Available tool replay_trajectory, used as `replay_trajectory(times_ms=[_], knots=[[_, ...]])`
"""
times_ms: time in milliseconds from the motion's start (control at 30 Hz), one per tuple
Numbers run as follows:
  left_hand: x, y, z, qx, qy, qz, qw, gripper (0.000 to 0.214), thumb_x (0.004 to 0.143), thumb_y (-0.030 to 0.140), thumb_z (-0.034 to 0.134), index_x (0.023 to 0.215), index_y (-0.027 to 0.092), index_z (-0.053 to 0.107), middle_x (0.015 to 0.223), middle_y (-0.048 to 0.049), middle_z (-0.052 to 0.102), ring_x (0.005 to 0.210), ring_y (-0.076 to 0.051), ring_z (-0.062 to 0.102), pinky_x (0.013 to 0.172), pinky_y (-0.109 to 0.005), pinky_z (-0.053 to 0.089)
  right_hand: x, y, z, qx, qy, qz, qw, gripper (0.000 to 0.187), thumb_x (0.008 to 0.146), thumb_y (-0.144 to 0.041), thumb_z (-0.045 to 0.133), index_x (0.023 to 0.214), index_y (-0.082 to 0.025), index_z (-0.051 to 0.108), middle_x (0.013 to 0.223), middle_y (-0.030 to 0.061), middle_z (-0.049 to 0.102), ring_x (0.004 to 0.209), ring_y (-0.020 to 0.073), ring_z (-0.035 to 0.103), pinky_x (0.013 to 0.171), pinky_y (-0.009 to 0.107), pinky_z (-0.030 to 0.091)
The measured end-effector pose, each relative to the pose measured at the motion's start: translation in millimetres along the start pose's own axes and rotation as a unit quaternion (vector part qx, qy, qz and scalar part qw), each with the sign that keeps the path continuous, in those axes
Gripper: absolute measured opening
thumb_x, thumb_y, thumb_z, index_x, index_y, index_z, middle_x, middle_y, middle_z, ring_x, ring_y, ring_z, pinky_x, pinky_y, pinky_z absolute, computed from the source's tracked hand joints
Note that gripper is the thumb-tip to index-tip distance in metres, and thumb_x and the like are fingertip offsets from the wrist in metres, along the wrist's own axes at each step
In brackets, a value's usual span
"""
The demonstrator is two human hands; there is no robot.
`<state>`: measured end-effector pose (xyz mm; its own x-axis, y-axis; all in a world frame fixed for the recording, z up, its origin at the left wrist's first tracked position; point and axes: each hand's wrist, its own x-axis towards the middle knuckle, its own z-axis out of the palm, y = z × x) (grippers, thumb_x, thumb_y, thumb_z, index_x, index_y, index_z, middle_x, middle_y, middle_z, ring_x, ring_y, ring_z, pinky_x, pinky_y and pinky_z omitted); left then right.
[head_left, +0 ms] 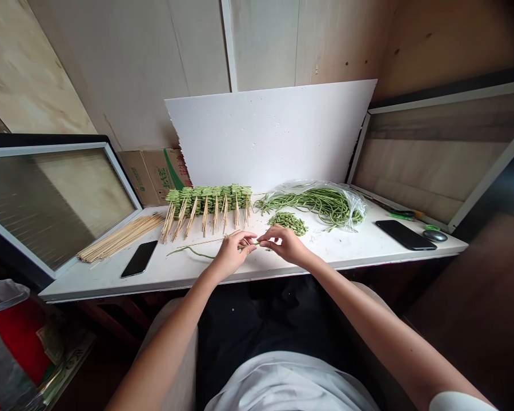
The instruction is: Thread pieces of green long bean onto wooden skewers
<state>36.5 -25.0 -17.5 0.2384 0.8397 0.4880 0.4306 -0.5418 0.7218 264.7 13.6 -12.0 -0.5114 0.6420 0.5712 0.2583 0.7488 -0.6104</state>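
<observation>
My left hand (233, 254) grips a thin bamboo skewer (214, 241) near its tip, together with a long green bean (192, 251) that trails off to the left. My right hand (285, 245) pinches the bean close to the skewer tip. Just beyond my hands lies a small heap of bean pieces (289, 222). Farther back stands a row of skewers packed with folded beans (208, 202). To the right, a clear plastic bag (312, 205) holds more long beans.
A bundle of loose bamboo skewers (120, 237) and a phone (139, 258) lie left on the white table (325, 254). On the right are another phone (405, 234) and scissors (400, 214). A foam board (265, 137) leans against the wall behind.
</observation>
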Motion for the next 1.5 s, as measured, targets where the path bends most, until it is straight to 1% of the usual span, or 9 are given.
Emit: replay_trajectory(times_ms=[233, 400, 567, 800, 900, 1067, 1267, 1400, 1500], knots=[[-1, 0, -12.3, 0.023, -0.029, -0.042, 0.998, 0.023, 0.094, 0.038, 0.071, 0.105, 0.02, 0.08, 0.095, -0.0065, 0.078, 0.058, -0.015, 0.062, 0.065, -0.031, 0.054, 1, 0, -5, -0.018, 0.038, -0.013, 0.999, 0.028, 0.094, -0.05, 0.073, 0.1, -0.024, 0.08, 0.096, 0.0093, 0.077, 0.093, 0.0257, 0.065, 0.075, 0.038, 0.053], [-1, 5, -8.5, 0.045, -0.02, -0.002, 0.999, 0.018, 0.095, 0.033, 0.07, 0.104, 0.022, 0.082, 0.099, -0.0067, 0.078, 0.076, -0.019, 0.066, 0.074, -0.032, 0.054, -1, -9, 4, -0.045, 0.028, -0.04, 0.998, 0.021, 0.094, -0.046, 0.075, 0.094, -0.024, 0.079, 0.089, 0.0082, 0.075, 0.091, 0.0257, 0.061, 0.08, 0.039, 0.051], [-1, 11, -1.7, 0.036, -0.027, 0.001, 0.999, 0.015, 0.095, 0.028, 0.068, 0.092, 0.02, 0.081, 0.092, -0.0064, 0.077, 0.081, -0.02, 0.066, 0.073, -0.031, 0.051, -2, -13, 12, -0.057, 0.027, -0.04, 0.997, 0.009, 0.097, -0.022, 0.068, 0.091, -0.023, 0.075, 0.088, 0.0073, 0.072, 0.09, 0.0255, 0.055, 0.086, 0.04, 0.047], [4, -12, -9.9, 0.067, 0.014, 0.012, 0.998, 0.016, 0.093, 0.018, 0.064, 0.082, 0.019, 0.077, 0.087, -0.0059, 0.074, 0.081, -0.02, 0.066, 0.076, -0.031, 0.051, -3, -20, 16, -0.003, -0.016, -0.046, 0.999, 0.019, 0.096, -0.013, 0.063, 0.084, -0.023, 0.075, 0.087, 0.0059, 0.072, 0.093, 0.0252, 0.058, 0.092, 0.041, 0.046], [6, -22, -20.6, 0.062, 0.034, -0.008, 0.997, 0.013, 0.094, 0.026, 0.067, 0.089, 0.018, 0.076, 0.089, -0.0066, 0.075, 0.082, -0.021, 0.067, 0.076, -0.031, 0.051, -1, -10, 7, -0.027, 0.034, -0.041, 0.998, 0.011, 0.096, -0.03, 0.073, 0.089, -0.024, 0.079, 0.091, 0.0083, 0.072, 0.098, 0.0277, 0.059, 0.092, 0.043, 0.047], [5, -24, -21.3, 0.062, 0.041, -0.012, 0.997, 0.026, 0.1, 0.039, 0.063, 0.101, 0.018, 0.079, 0.098, -0.0092, 0.075, 0.082, -0.02, 0.065, 0.073, -0.03, 0.051, -2, 33, -6, -0.14, 0.065, 0.017, 0.988, 0.028, 0.093, -0.05, 0.074, 0.088, -0.024, 0.083, 0.086, 0.0116, 0.07, 0.092, 0.0304, 0.058, 0.086, 0.047, 0.048], [2, -18, -12.3, 0.085, -0.004, 0.007, 0.996, 0.031, 0.105, 0.033, 0.053, 0.119, 0.022, 0.078, 0.103, -0.008, 0.065, 0.078, -0.017, 0.06, 0.073, -0.029, 0.05, -16, 76, 2, -0.218, 0.023, 0.042, 0.975, 0.02, 0.097, -0.031, 0.07, 0.086, -0.023, 0.084, 0.086, 0.0105, 0.074, 0.092, 0.0293, 0.06, 0.09, 0.045, 0.049], [2, -16, -9.9, 0.064, -0.023, 0.022, 0.997, 0.028, 0.103, 0.034, 0.058, 0.118, 0.024, 0.079, 0.107, -0.0083, 0.062, 0.089, -0.019, 0.063, 0.077, -0.03, 0.053, -18, 80, 7, -0.226, 0.04, 0.036, 0.973, 0.018, 0.097, -0.028, 0.069, 0.091, -0.022, 0.084, 0.095, 0.0128, 0.076, 0.098, 0.0316, 0.06, 0.092, 0.048, 0.05], [2, -14, -7.1, 0.039, -0.003, 0.026, 0.999, 0.025, 0.1, 0.035, 0.064, 0.117, 0.023, 0.079, 0.103, -0.0078, 0.064, 0.091, -0.02, 0.064, 0.082, -0.032, 0.055, -13, 60, 7, -0.179, 0.057, 0.034, 0.982, 0.026, 0.102, -0.038, 0.063, 0.104, -0.023, 0.083, 0.106, 0.0136, 0.075, 0.103, 0.0322, 0.062, 0.091, 0.048, 0.052]])
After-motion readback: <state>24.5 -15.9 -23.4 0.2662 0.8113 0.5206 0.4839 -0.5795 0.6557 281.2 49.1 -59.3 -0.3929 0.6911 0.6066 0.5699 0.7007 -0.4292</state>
